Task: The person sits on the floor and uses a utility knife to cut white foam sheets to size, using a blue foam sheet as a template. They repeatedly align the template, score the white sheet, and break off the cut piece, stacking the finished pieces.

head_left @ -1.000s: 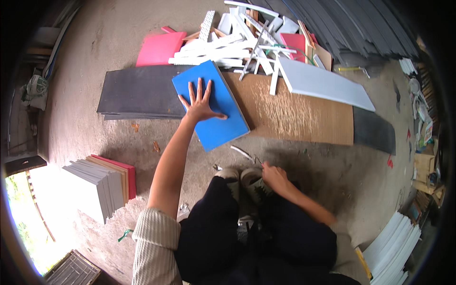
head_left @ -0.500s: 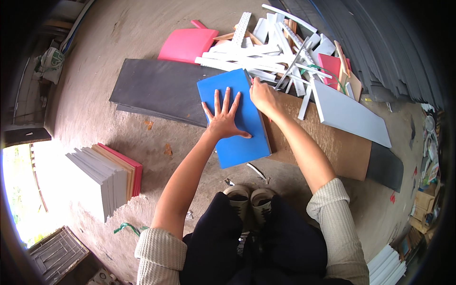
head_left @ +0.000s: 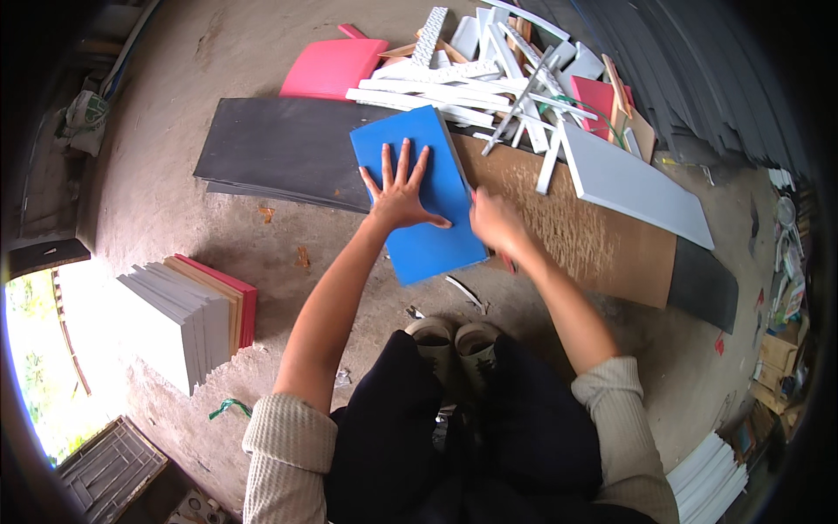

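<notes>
A blue foam sheet point(head_left: 419, 253) lies slanted across a black sheet point(head_left: 271, 157) and a scuffed brown board point(head_left: 576, 231). My left hand point(head_left: 401, 196) presses flat on the blue sheet, fingers spread. Beside the sheet's right edge, my right hand point(head_left: 499, 229) is closed around a slim red utility knife point(head_left: 509, 263). Motion smears this hand, and the knife's blade cannot be made out.
Beyond the sheets is a heap of white offcuts point(head_left: 436, 87), with a pink sheet point(head_left: 332, 70) at its left. A grey-white panel point(head_left: 642, 188) leans at right. Stacked sheets point(head_left: 196, 319) stand on the left; dark sheets point(head_left: 698, 79) fill the far right.
My right hand has slid down along the blue sheet's right edge toward me with the knife. My left hand stays pressed on the sheet. The whole view has shifted slightly.
</notes>
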Demonstrator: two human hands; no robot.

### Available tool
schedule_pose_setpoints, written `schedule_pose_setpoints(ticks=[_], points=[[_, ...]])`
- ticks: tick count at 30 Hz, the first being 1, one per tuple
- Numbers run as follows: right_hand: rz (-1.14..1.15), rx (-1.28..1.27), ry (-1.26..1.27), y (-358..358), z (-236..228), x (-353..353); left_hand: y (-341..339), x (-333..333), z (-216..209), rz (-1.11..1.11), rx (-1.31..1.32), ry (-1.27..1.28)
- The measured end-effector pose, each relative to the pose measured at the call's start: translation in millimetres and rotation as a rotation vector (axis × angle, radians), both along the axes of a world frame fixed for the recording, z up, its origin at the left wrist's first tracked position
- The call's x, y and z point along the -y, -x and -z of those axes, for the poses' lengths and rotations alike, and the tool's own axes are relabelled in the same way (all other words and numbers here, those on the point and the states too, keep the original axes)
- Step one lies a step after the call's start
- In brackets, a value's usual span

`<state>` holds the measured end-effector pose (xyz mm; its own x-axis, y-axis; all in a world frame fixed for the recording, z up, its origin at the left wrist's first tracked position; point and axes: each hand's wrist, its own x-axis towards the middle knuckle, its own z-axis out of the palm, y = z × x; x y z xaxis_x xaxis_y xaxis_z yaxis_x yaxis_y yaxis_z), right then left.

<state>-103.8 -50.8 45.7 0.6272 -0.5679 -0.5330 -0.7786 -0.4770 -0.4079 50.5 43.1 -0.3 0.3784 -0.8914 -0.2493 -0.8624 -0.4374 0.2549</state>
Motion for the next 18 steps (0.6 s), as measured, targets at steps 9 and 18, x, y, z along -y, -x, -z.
schedule_pose_setpoints(ticks=[9, 18], points=[[-0.004, 0.021, 0.049, 116, -20, -86, 2, 3, 5, 0.016, 0.037, -0.057], [0.016, 0.229, 0.142, 60, -43, -29, 0, 0, -5, -0.003, 0.033, -0.095]])
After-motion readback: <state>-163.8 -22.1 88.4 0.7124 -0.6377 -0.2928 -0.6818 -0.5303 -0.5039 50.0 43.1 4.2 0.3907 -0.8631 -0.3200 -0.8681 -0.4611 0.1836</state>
